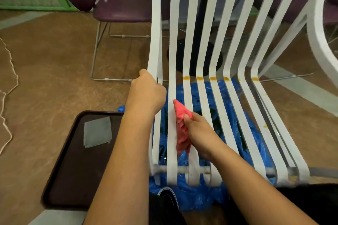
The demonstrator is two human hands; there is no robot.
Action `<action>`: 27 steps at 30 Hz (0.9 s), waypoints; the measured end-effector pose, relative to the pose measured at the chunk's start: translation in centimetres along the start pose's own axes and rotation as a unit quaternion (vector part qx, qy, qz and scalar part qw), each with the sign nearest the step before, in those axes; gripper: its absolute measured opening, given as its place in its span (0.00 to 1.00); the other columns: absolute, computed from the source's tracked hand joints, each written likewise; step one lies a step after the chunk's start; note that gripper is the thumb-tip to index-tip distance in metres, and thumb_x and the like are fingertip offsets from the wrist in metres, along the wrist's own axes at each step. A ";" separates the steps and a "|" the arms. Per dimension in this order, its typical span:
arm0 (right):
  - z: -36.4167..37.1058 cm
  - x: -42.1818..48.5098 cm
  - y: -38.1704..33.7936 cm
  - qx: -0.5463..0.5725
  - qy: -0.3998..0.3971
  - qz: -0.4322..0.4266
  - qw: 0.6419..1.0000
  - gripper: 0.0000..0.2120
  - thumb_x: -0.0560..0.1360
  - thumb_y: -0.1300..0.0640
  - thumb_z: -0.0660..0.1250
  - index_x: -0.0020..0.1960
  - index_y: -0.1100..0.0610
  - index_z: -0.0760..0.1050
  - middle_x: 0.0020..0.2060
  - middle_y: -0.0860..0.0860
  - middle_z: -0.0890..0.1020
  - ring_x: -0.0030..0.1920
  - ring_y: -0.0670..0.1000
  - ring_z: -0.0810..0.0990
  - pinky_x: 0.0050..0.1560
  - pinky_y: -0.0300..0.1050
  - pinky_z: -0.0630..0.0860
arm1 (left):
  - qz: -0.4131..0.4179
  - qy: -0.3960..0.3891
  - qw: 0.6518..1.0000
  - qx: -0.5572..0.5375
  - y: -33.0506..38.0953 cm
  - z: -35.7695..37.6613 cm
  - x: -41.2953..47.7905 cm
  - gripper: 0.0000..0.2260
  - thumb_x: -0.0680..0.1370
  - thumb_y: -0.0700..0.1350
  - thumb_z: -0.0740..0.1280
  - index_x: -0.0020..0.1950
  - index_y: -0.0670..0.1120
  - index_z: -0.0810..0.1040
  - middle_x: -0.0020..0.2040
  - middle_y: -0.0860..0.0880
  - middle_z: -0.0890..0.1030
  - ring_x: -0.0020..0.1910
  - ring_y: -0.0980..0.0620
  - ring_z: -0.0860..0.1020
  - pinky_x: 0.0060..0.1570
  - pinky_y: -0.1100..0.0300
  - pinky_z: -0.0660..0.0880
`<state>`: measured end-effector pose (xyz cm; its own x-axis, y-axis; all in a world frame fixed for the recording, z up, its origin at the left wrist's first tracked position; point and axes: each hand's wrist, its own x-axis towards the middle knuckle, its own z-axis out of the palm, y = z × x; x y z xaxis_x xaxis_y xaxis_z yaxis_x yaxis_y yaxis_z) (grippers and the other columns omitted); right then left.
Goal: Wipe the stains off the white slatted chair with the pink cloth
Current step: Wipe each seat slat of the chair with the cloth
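The white slatted chair [228, 100] fills the middle and right of the view, its slats bending from backrest into seat. A row of orange-yellow stains [213, 78] crosses several slats at the bend, and a smaller one marks a right-hand slat lower down. My left hand [147, 92] grips the leftmost slat at the bend. My right hand [198, 129] holds the bunched pink cloth [181, 126] against the seat slats, between the second and third from the left, below the stain row.
A blue plastic sheet [197, 197] lies under the seat. A dark brown tray [60, 166] with a folded grey cloth [97, 131] sits on the brown floor at the left. Purple chairs [124, 3] with metal legs stand behind.
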<state>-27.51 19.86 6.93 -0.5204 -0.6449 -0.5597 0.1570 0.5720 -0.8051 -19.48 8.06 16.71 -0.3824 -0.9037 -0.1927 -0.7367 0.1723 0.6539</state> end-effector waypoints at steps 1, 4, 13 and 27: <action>-0.7 -0.7 -0.4 0.031 -0.001 -0.005 1.000 0.15 0.86 0.49 0.54 0.62 0.53 0.76 0.56 0.52 0.83 0.57 0.53 0.81 0.65 0.57 0.75 | 0.002 0.001 1.000 0.000 0.0 0.0 0.0 0.14 0.83 0.43 0.62 0.67 0.43 0.66 0.66 0.41 0.74 0.55 0.43 0.75 0.46 0.54 0.74; -2.3 -3.1 -2.0 0.007 0.009 -0.047 0.999 0.16 0.86 0.47 0.52 0.57 0.52 0.76 0.56 0.56 0.83 0.57 0.55 0.81 0.64 0.56 0.76 | 0.000 -0.002 1.000 -0.003 -0.1 0.1 0.1 0.15 0.83 0.43 0.62 0.68 0.44 0.65 0.67 0.41 0.73 0.58 0.42 0.75 0.49 0.53 0.75; 0.0 -3.4 1.0 -0.322 -0.034 0.006 0.946 0.31 0.86 0.54 0.51 0.82 0.50 0.38 0.75 0.64 0.61 0.68 0.62 0.72 0.64 0.55 0.74 | 0.008 0.001 1.000 -0.004 -0.2 0.1 0.4 0.13 0.83 0.44 0.63 0.66 0.44 0.66 0.65 0.40 0.74 0.50 0.46 0.73 0.51 0.48 0.81; 3.8 0.7 5.2 -0.423 0.124 0.002 0.898 0.32 0.84 0.41 0.48 0.81 0.51 0.39 0.76 0.68 0.55 0.71 0.66 0.66 0.62 0.58 0.74 | 0.006 -0.001 1.000 -0.006 -0.3 0.3 0.6 0.13 0.83 0.43 0.62 0.66 0.43 0.65 0.64 0.40 0.74 0.48 0.47 0.71 0.44 0.54 0.73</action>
<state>-23.89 20.50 1.62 -0.7082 -0.5697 -0.4169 -0.4802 0.8216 -0.3070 -19.64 7.56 16.19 -0.3927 -0.9007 -0.1858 -0.7253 0.1791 0.6647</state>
